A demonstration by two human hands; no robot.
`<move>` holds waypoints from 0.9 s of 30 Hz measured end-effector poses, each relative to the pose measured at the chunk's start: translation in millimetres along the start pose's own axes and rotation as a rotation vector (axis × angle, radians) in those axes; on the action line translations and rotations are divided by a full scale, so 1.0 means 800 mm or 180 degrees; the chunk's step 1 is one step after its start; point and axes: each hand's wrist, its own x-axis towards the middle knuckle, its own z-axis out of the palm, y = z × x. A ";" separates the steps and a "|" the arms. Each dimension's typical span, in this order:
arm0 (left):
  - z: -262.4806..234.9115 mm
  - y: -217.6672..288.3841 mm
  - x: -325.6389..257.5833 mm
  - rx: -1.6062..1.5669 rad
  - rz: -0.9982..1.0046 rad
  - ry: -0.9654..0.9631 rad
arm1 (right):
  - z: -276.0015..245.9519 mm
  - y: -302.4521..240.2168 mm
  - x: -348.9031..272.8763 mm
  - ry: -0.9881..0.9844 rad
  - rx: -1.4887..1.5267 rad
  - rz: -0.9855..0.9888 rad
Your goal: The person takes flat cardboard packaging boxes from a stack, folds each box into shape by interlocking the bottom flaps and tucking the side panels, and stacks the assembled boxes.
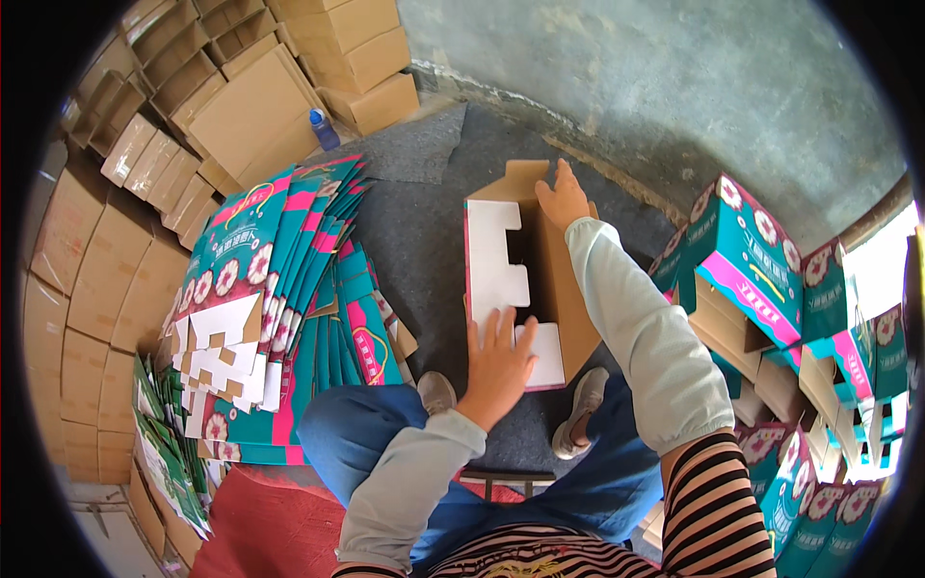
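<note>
Box in hand: I see a half-folded cardboard carton [525, 279] standing on the dark floor mat [424, 222] between my knees and the grey wall [674, 87]; brown inside, white die-cut flaps on its left and near sides, a teal and pink printed edge.
Left hand: my left hand [498, 364] lies flat with fingers spread on the near white flap of the carton, pressing on it rather than gripping.
Right hand: my right hand [564, 200] is at the far top edge of the carton, fingers curled over the brown flap there; I cannot tell how firmly it grips.
Left of me: a fanned stack of flat teal and pink carton blanks [279, 289] lies on the floor, just beside my left knee.
Right of me: assembled teal cartons [752, 255] are piled near my right arm.
Far left: plain brown cardboard boxes [145, 173] are stacked, with a blue bottle [324, 128] standing by them.
Feet: my grey shoes [578, 409] touch the mat just under the carton.
</note>
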 end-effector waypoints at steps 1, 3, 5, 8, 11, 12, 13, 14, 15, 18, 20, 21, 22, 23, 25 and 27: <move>0.009 0.003 -0.003 0.0101 0.0166 0.0004 | 0.003 0.001 0.008 -0.0012 0.0175 0.0052; 0.013 0.013 -0.005 -0.0031 0.0317 0.0101 | -0.007 -0.001 0.023 -0.0871 0.0131 0.0020; 0.020 0.023 -0.003 -0.0066 0.0390 0.0051 | -0.016 0.017 0.032 -0.1744 0.0071 -0.0129; 0.022 0.039 0.005 -0.0079 0.0662 0.0123 | -0.029 0.065 0.038 -0.2387 -0.0780 -0.1389; 0.001 0.048 0.002 -0.0364 0.0330 -0.0156 | -0.040 0.007 0.007 -0.2585 -0.1461 -0.0948; 0.004 0.052 0.002 -0.0302 0.0254 -0.0219 | -0.045 0.002 0.004 -0.2575 -0.1806 -0.0643; 0.007 0.056 0.001 -0.0235 0.0174 -0.0282 | -0.047 0.003 0.002 -0.2572 -0.1802 -0.0630; 0.011 0.061 0.002 -0.0248 0.0202 -0.0286 | -0.051 0.007 0.004 -0.2586 -0.1751 -0.0476; 0.015 0.066 0.001 -0.0123 0.0230 -0.0295 | -0.055 0.011 0.005 -0.2602 -0.1696 -0.0326; 0.022 0.068 -0.015 0.0177 0.0299 -0.0171 | -0.071 0.028 0.000 -0.2549 -0.1521 -0.0274; 0.017 0.061 -0.026 0.0332 0.0364 -0.0039 | -0.094 0.048 -0.011 -0.2611 -0.1422 -0.0090; 0.007 0.051 -0.029 0.0339 0.0321 -0.0014 | -0.107 0.058 -0.020 -0.2663 -0.1320 0.0099; -0.002 0.040 -0.032 0.0344 0.0281 0.0010 | -0.121 0.068 -0.030 -0.2674 -0.1325 0.0132; -0.009 0.025 -0.038 0.0326 0.0294 -0.0008 | -0.140 0.071 -0.042 -0.2778 -0.1182 0.0143; -0.020 -0.005 -0.046 0.0211 0.0324 -0.0065 | -0.162 0.082 -0.068 -0.2875 -0.1038 0.0194; -0.028 -0.021 -0.049 -0.0030 0.0222 -0.0047 | -0.174 0.086 -0.087 -0.3054 -0.0931 -0.0049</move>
